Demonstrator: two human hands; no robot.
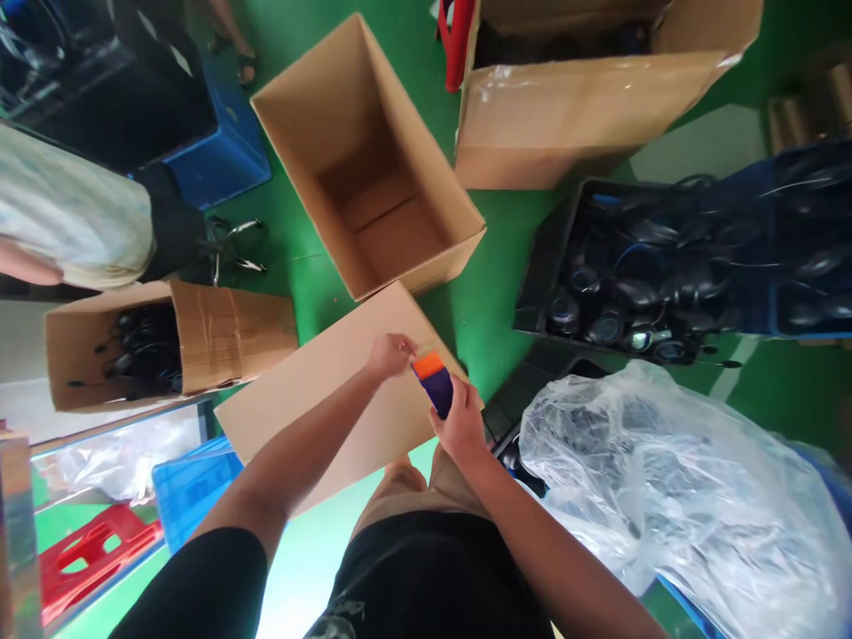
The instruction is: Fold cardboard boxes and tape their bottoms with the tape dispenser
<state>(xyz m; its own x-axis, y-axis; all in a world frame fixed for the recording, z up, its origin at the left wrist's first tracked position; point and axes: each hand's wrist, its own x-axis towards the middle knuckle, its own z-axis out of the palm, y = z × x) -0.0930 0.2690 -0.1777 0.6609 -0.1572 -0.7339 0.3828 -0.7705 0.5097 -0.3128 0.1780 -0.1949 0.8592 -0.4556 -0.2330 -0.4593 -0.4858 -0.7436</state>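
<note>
My right hand [461,421] is wrapped round an orange and dark purple tape dispenser [434,383], held above a closed cardboard box [359,399]. A pale, see-through strip shows at the dispenser's front end. Right beside that end, my left hand [391,355] has its fingers pinched together. What lies between those fingertips is too small to make out. Just beyond the closed box stands an open cardboard box [379,204] with nothing visible inside.
Black crates of headsets [639,266] stand to the right, above a heap of clear plastic bags [666,479]. On the left are a carton of headsets [232,337], a blue crate [193,488] and a red stool [99,550]. Another person [80,204] is at upper left. A large carton [559,115] stands at the back.
</note>
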